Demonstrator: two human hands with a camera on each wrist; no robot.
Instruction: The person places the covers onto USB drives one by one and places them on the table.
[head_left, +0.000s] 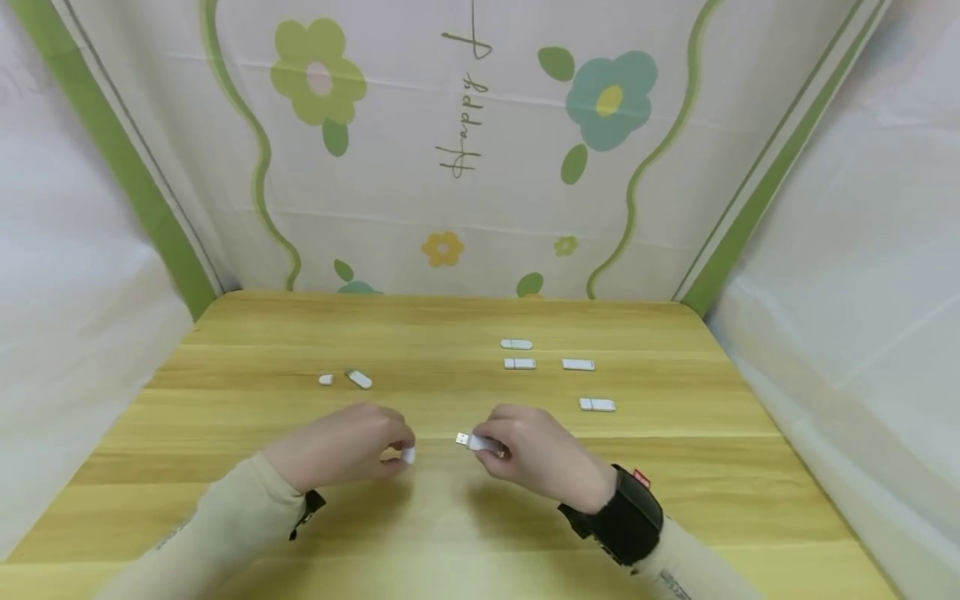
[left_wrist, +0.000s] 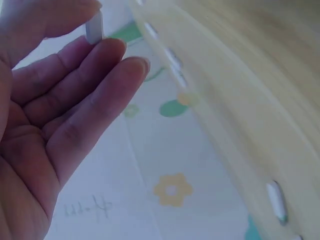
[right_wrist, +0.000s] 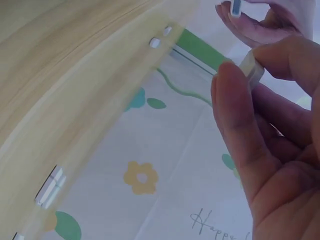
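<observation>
Over the near middle of the table, my left hand (head_left: 348,446) pinches a small white cap (head_left: 408,456) between thumb and fingertips. In the left wrist view the cap (left_wrist: 94,27) stands upright in that pinch. My right hand (head_left: 528,450) grips a white USB flash drive (head_left: 480,442), its bare metal plug pointing left toward the cap. A short gap separates the two pieces. The right wrist view catches the back end of the drive (right_wrist: 252,69) between thumb and finger, with the cap (right_wrist: 236,7) in the other hand beyond it.
On the left of the table lie another uncapped flash drive (head_left: 360,380) and a loose white cap (head_left: 326,380). Several white flash drives lie farther right, among them a rounded one (head_left: 517,344) and a rectangular one (head_left: 597,405). A flowered cloth (head_left: 390,183) hangs behind the table.
</observation>
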